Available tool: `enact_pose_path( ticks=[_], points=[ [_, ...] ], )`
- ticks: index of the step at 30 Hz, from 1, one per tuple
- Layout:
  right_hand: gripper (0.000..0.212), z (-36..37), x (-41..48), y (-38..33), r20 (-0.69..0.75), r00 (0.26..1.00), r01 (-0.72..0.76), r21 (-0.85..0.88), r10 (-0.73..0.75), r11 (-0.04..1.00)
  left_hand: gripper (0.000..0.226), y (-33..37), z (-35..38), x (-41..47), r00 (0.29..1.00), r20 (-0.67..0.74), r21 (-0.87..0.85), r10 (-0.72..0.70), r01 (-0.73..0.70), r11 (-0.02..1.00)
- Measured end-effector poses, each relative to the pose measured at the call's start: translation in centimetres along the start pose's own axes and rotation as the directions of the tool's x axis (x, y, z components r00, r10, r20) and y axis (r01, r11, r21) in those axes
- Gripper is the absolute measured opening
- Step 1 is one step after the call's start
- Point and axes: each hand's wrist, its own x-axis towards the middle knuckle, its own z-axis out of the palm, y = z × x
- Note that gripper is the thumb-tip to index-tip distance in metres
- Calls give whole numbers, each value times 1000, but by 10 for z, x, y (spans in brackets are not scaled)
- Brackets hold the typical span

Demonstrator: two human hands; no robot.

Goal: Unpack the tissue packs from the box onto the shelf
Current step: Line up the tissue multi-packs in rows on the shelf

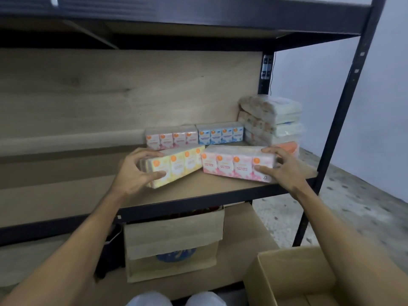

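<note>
My left hand point(134, 171) grips yellow tissue pack point(176, 166), right hand point(279, 167) grips pink tissue pack point(236, 165); both rest on wooden shelf board point(198, 191), black metal frame point(344, 102), speckled floor point(353, 195).

Pink tissue pack point(237, 165): perhaps "MINI TISSUE"

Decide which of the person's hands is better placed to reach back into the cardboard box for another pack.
The right hand. The open cardboard box sits low on the person's right, under that forearm. The left hand grips the yellow pack, farther from it.
</note>
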Motion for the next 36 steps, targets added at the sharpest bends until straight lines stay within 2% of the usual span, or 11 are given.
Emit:
enact_pose_path(
  ticks=[11,13,15,18,20,22,24,27,32,36],
  points=[
    [48,27,13,11,77,996,-47,-5,47,999,56,-27,15,7,999,-45,232,0,10,973],
    [51,27,14,2,25,999,-17,-180,22,983,56,-25,15,10,998,-56,318,-9,27,948],
    [55,32,15,-11,-27,994,86,-404,-106,911,56,-19,18,11,997,-83,378,-1,32,925],
    [56,57,14,-36,-25,955,246,-491,-296,836,54,-2,34,13,991,-134,371,25,27,928],
    [59,84,15,-46,-9,950,250,-570,-311,783,54,9,49,18,992,-116,406,42,9,914],
    [64,107,19,-45,17,976,169,-685,-216,709,56,12,63,24,996,-79,492,32,11,870],
    [68,121,23,-33,27,993,96,-770,-118,630,57,8,74,29,997,-75,618,-3,49,785],
    [72,125,28,-18,23,991,92,-837,-134,540,59,-5,81,36,994,-105,732,-38,103,674],
    [76,115,53,-2,81,982,163,-821,-172,547,58,-24,77,54,996,-88,834,-2,75,546],
    [71,106,78,11,151,969,237,-784,-195,574,55,-33,71,70,998,-63,849,-12,60,525]
  ],
)
